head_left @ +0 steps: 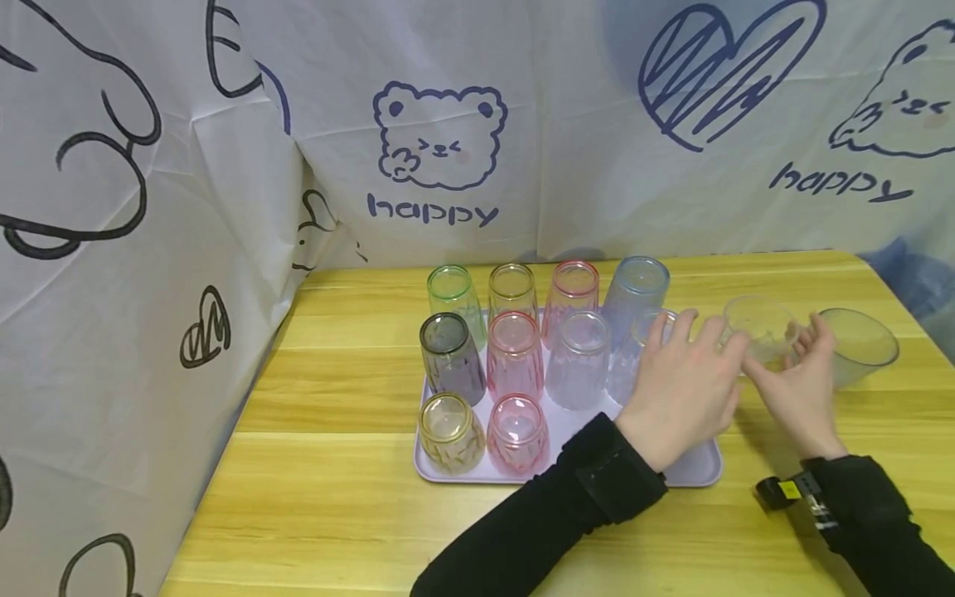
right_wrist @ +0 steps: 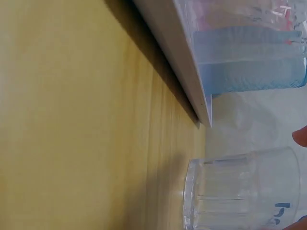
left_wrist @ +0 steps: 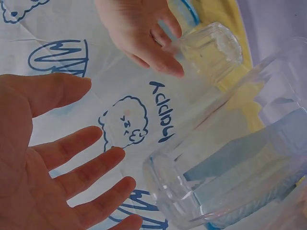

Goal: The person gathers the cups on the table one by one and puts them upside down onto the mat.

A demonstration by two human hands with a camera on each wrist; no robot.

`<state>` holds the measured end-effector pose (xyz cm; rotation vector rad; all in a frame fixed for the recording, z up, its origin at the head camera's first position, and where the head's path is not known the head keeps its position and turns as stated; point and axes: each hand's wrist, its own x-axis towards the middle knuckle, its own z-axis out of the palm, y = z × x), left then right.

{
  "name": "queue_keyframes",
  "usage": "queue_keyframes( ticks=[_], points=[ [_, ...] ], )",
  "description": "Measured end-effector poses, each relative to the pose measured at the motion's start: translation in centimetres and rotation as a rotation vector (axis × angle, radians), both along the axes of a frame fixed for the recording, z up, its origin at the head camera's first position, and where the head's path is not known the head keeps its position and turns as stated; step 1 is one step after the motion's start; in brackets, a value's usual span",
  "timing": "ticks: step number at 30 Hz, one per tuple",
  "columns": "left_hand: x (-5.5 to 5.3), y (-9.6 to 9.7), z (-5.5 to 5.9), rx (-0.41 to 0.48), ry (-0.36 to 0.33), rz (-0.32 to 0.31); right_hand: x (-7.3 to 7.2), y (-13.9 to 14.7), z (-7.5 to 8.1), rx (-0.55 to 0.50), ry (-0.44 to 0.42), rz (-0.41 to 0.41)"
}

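My left hand [head_left: 686, 381] reaches over the right side of the pale purple tray [head_left: 697, 473], its fingers spread beside a clear glass [left_wrist: 230, 158] that stands base-up there. Nothing lies between those fingers in the left wrist view. Just right of the tray, another clear glass [right_wrist: 244, 189] stands mouth-up on the wooden table [head_left: 298, 489]. My right hand [head_left: 798, 394] is at that glass, thumb and fingers around its rim. A small gap shows between the thumb [right_wrist: 301, 136] and the rim in the right wrist view.
Upside-down glasses fill the tray's rows, among them green [head_left: 455, 303], pink [head_left: 515, 365], dark grey [head_left: 451, 361], blue [head_left: 637, 290] and low yellow [head_left: 451, 435] ones. A greyish glass [head_left: 861, 352] stands beyond my right hand. A printed white cloth [head_left: 567, 166] hangs behind the table.
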<state>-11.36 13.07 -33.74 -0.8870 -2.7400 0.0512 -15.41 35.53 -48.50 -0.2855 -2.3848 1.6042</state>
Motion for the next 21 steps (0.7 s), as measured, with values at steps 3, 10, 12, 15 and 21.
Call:
queue_keyframes(
  ticks=[3, 10, 12, 15, 21],
  points=[
    [-0.2, 0.1, -0.2, -0.01, -0.007, 0.011, -0.1, -1.0, 1.7, -0.025, -0.033, -0.002],
    [-0.7, 0.5, -0.5, -0.005, -0.016, 0.027, -0.5, -3.2, 5.2, -0.058, -0.173, -0.079],
    [-0.8, 0.6, -0.6, -0.004, -0.027, 0.03, -0.8, -3.4, 5.3, -0.068, -0.202, -0.108],
    [-1.0, 0.8, -0.6, -0.01, -0.046, 0.032, -1.4, -3.3, 5.2, -0.1, -0.214, -0.134],
    [-1.4, 0.9, -0.8, -0.015, -0.08, 0.036, -2.2, -3.4, 4.7, -0.128, -0.214, -0.16]
  ],
)
